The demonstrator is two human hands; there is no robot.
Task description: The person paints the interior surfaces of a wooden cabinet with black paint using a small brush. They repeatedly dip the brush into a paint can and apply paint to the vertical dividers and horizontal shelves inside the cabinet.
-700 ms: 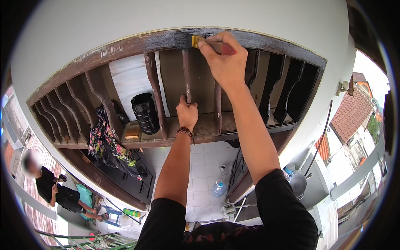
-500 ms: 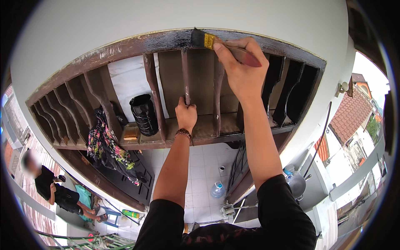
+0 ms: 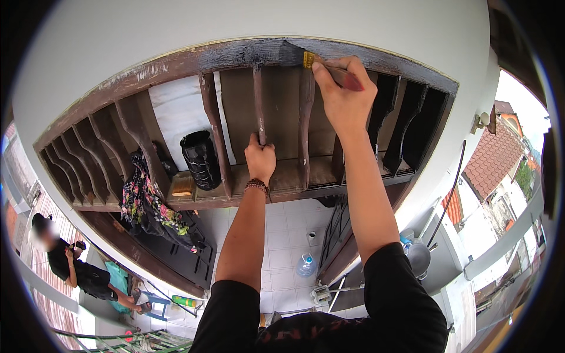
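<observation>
At the upper rail (image 3: 235, 54), the right hand's grip (image 3: 347, 97) holds a paintbrush (image 3: 309, 59) aslant, bristles (image 3: 291, 54) upper-left, handle (image 3: 351, 81) lower-right.

a head-worn fisheye camera looks down from arm's reach at left hand (image 3: 260, 161) and right hand (image 3: 348, 97).

A black container (image 3: 200, 162), a wooden piece (image 3: 182, 184) and a draped floral cloth (image 3: 148, 201) are borne by the brown wooden shelf (image 3: 286, 174); a water jug (image 3: 306, 266) is borne by the tiled floor (image 3: 279, 235).

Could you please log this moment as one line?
right hand: holds paintbrush against top rail | left hand: grips divider | black container: on ledge
</observation>
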